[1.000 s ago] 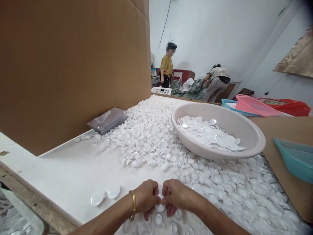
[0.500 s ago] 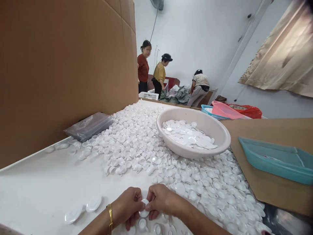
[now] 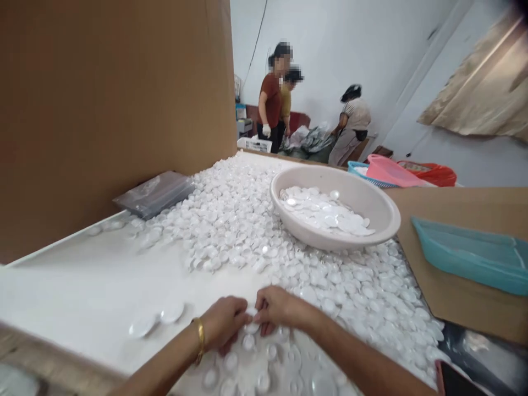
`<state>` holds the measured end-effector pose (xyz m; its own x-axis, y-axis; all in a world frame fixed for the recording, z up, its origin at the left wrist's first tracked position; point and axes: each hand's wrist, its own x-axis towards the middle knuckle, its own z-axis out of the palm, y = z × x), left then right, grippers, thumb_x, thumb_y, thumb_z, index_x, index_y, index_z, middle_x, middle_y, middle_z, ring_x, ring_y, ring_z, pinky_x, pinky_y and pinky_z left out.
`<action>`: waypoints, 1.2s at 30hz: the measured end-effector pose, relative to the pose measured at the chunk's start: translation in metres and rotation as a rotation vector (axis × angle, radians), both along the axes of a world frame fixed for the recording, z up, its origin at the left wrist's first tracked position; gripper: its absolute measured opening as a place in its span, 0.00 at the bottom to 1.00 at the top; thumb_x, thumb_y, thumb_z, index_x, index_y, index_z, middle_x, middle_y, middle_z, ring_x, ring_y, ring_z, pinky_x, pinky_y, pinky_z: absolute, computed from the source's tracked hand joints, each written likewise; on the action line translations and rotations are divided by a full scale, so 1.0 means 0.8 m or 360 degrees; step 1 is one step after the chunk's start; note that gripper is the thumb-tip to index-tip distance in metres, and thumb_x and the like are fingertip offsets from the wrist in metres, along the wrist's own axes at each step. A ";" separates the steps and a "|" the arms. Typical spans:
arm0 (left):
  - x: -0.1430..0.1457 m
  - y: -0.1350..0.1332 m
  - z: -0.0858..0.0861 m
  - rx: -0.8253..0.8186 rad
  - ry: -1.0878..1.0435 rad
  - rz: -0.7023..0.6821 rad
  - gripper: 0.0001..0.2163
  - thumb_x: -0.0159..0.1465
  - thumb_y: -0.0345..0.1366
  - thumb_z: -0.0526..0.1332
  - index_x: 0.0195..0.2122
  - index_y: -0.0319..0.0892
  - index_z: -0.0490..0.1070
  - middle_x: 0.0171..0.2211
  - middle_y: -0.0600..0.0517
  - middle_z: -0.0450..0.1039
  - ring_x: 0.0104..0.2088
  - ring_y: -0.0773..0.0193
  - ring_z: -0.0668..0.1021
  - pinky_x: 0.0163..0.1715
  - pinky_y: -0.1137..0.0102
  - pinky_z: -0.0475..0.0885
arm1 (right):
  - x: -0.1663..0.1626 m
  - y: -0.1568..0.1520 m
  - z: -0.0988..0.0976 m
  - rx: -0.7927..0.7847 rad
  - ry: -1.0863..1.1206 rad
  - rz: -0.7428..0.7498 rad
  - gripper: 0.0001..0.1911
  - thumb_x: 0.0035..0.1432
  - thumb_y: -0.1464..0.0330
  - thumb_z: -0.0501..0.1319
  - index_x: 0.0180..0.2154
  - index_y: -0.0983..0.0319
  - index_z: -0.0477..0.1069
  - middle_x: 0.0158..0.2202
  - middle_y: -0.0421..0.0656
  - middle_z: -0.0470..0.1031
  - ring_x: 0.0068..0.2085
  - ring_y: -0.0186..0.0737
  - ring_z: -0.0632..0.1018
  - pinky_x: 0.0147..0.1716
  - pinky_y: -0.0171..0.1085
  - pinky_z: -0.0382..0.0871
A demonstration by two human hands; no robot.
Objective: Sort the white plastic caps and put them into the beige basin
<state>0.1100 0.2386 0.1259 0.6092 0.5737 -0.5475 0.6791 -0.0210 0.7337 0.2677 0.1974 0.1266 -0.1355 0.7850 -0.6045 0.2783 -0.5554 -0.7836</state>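
My left hand (image 3: pixel 225 323), with a gold bangle on the wrist, and my right hand (image 3: pixel 275 309) meet low at the table's near edge. Both are closed in a pinch on one small white plastic cap (image 3: pixel 250 326) held between their fingertips. They hover just above a wide heap of white caps (image 3: pixel 247 231) that covers the white table (image 3: pixel 99 286). Two flat white discs (image 3: pixel 157 319) lie apart to the left of my left hand.
A beige basin (image 3: pixel 383 212) holding flat white discs rests on the heap. A tall cardboard wall (image 3: pixel 107 99) stands on the left with a clear plastic bag (image 3: pixel 154 192) at its foot. A teal tray (image 3: pixel 470 253) lies on cardboard at right. Three people work at the far end.
The view has shifted and blurred a little. My hands stay together on the cap and have sunk slightly closer to the heap. The people in the background have moved.
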 end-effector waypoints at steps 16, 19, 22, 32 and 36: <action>-0.043 -0.015 0.033 -0.1051 -0.1146 0.0675 0.12 0.56 0.39 0.61 0.27 0.39 0.58 0.19 0.58 0.57 0.18 0.76 0.60 0.18 0.79 0.53 | -0.039 -0.040 0.053 0.0687 0.0297 -0.0438 0.15 0.58 0.61 0.53 0.46 0.61 0.65 0.36 0.42 0.70 0.33 0.32 0.74 0.30 0.33 0.71; -0.044 -0.023 0.030 -0.1246 -0.1274 0.0744 0.08 0.58 0.36 0.58 0.28 0.39 0.60 0.19 0.58 0.53 0.18 0.76 0.57 0.17 0.79 0.52 | -0.055 -0.044 0.043 0.0755 0.0490 -0.0494 0.15 0.56 0.62 0.55 0.44 0.62 0.66 0.33 0.41 0.70 0.32 0.31 0.74 0.33 0.35 0.71; -0.041 -0.028 0.029 -0.1317 -0.1297 0.0741 0.07 0.59 0.34 0.56 0.26 0.38 0.60 0.19 0.57 0.51 0.18 0.75 0.56 0.17 0.79 0.53 | -0.061 -0.047 0.038 0.0818 0.0515 -0.0569 0.16 0.55 0.61 0.57 0.43 0.64 0.67 0.30 0.40 0.70 0.29 0.30 0.73 0.32 0.34 0.70; -0.030 -0.030 0.027 -0.1280 -0.1280 0.0727 0.05 0.58 0.33 0.54 0.26 0.38 0.61 0.20 0.57 0.53 0.18 0.75 0.56 0.17 0.79 0.52 | -0.059 -0.045 0.035 0.0866 0.0503 -0.0684 0.16 0.53 0.59 0.58 0.39 0.64 0.68 0.26 0.39 0.69 0.26 0.30 0.70 0.26 0.31 0.64; -0.031 -0.032 0.030 -0.1006 -0.1186 0.0793 0.09 0.59 0.39 0.56 0.27 0.39 0.60 0.20 0.56 0.57 0.18 0.76 0.59 0.17 0.78 0.52 | -0.057 -0.045 0.029 0.0851 0.0497 -0.0659 0.17 0.54 0.60 0.57 0.42 0.63 0.68 0.28 0.39 0.70 0.29 0.31 0.72 0.29 0.32 0.66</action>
<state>0.0855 0.2128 0.1497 0.6869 0.5929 -0.4203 -0.1112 0.6573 0.7454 0.2218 0.1613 0.1499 0.1325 0.9853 -0.1076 -0.1509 -0.0873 -0.9847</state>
